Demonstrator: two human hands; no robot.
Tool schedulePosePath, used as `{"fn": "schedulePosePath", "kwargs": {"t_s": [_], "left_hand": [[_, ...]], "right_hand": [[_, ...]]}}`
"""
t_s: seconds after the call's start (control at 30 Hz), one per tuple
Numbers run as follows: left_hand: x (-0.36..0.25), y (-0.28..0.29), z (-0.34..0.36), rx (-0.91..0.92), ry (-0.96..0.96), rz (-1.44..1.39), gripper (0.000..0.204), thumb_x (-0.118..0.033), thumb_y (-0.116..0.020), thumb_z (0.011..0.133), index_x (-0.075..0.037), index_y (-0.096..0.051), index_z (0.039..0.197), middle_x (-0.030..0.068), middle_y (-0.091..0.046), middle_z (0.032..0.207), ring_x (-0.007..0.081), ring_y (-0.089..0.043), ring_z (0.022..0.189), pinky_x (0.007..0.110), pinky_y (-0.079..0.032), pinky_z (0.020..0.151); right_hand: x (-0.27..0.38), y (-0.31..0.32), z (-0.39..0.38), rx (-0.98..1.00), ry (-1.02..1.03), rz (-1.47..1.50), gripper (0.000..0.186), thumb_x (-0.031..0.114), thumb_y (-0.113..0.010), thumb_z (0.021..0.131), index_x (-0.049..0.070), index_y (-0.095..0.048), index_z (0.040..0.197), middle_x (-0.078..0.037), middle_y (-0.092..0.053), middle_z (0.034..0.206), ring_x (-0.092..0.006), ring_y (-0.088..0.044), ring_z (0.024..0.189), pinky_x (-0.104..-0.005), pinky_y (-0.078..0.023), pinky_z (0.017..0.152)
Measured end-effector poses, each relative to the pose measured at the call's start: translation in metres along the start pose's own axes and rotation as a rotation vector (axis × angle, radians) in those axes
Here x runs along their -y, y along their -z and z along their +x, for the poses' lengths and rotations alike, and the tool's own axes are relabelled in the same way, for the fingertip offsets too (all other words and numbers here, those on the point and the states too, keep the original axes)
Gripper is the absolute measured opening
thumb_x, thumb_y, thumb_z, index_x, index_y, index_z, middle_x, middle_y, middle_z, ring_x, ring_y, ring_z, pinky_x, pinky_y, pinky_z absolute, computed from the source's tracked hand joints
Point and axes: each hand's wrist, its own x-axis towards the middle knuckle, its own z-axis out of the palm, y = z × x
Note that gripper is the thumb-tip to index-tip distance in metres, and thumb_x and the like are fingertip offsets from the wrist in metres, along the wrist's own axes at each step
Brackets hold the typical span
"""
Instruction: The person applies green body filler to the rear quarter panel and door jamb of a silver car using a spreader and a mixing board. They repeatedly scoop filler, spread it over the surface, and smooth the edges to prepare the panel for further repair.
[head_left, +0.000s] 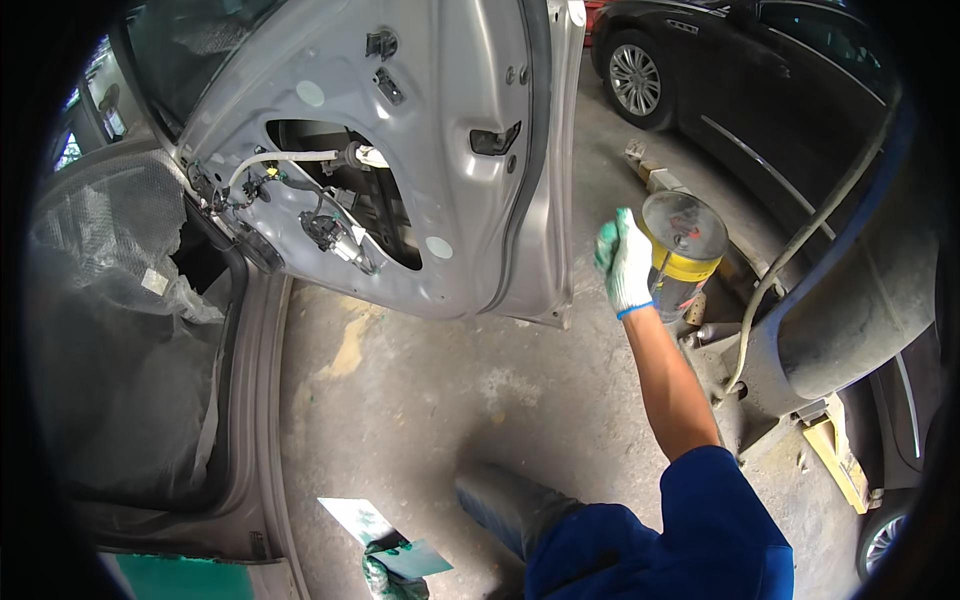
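Right hand, in a white and green glove, is closed round the side of a metal can with a yellow band, arm stretched out ahead and to the right; the grip sits on the can's left flank, thumb side up, and the can's long axis stands near upright, tilted a little with its dark lid toward the camera. It seems held clear of the floor, above some blocks and a hose, though what lies right under it is hidden by the can itself. Left hand, gloved too, is low at the picture's bottom edge, fingers shut on two flat spreader blades, and is partly cut off. So the right grip has the can and the left is well apart from it, nearer the open door, whose stripped inner panel shows wiring through a hole. A dark car stands beyond. Whether the can's lid is sealed I cannot tell
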Motion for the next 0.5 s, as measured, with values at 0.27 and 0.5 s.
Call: {"fn": "schedulePosePath", "kwargs": {"t_s": [0.27,0.5], "left_hand": [[0.002,0.006,-0.005,-0.001,0.023,0.027,0.059,-0.039,-0.068,0.094,0.000,-0.051,0.135,0.0119,-0.058,0.125,0.0212,-0.058,0.109,0.038,-0.051,0.100],[-0.001,0.019,-0.005,-0.031,-0.050,0.196,0.060,-0.047,-0.063,0.095,-0.002,-0.053,0.132,0.0115,-0.057,0.127,0.0228,-0.054,0.116,0.041,-0.048,0.103]], "right_hand": [[-0.070,0.008,-0.004,0.196,-0.144,-0.107,0.040,0.038,-0.060,0.099,0.002,-0.069,0.083,-0.007,-0.066,0.069,-0.0153,-0.062,0.057,-0.0302,-0.050,0.052],[-0.167,0.127,-0.044,-0.014,-0.269,-0.320,0.044,0.039,-0.059,0.099,0.000,-0.070,0.083,-0.012,-0.070,0.073,-0.0190,-0.066,0.057,-0.0311,-0.055,0.055]]}}
